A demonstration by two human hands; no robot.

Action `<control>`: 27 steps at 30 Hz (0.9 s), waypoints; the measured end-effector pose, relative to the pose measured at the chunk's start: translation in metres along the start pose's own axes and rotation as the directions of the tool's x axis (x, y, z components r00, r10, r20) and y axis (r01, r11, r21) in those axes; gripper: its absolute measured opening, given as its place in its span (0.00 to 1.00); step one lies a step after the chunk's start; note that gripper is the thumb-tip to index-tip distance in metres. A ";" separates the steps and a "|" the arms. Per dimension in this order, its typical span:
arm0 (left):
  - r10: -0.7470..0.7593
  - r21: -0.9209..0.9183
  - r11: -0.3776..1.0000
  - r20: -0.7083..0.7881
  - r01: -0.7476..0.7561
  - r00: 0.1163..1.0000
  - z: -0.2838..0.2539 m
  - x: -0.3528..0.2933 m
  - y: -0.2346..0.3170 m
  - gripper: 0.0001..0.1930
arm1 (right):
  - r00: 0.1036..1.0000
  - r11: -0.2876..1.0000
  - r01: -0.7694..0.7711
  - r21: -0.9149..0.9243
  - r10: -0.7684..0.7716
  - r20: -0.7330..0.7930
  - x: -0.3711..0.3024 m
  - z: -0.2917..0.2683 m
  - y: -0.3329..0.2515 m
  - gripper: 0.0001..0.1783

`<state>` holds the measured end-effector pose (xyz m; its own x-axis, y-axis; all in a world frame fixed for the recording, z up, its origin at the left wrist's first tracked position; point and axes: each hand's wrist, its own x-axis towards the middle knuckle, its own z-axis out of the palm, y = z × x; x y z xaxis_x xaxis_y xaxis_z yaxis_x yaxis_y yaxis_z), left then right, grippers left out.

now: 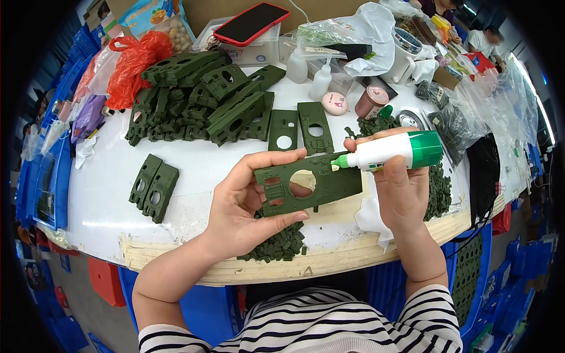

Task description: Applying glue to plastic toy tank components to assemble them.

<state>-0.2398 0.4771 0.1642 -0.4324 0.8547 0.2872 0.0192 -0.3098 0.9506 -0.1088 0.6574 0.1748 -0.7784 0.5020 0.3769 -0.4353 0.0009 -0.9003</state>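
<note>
My left hand [244, 197] grips a dark green plastic model hull plate [273, 189] by its long edges, thumb below and fingers above. The plate has a large round hole and small square openings at its left end. In my right hand [406, 191] is a white glue bottle [382, 152] with a green base, lying nearly level. Its green nozzle tip points left and meets the plate's upper surface, right of the round hole. Below the plate lies a heap of small green plastic pieces [279, 241], partly hidden by my left hand.
A large pile of green hull parts [194, 100] stands at the back left. Two hull parts [154, 187] lie side by side at the left. More small pieces [438, 191] sit at the right. A red-cased phone [251, 23] rests on a plastic box. Two squeeze bottles [321, 81] stand behind.
</note>
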 end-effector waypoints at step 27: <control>-0.046 -0.076 0.996 -0.031 0.044 0.998 0.001 0.001 0.003 0.34 | 0.999 0.992 0.050 0.119 -0.052 0.013 0.001 0.001 0.002 0.18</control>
<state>-0.2395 0.4774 0.1673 -0.4606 0.8548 0.2391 -0.0688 -0.3029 0.9505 -0.1109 0.6575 0.1737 -0.7606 0.4900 0.4259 -0.5244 -0.0767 -0.8480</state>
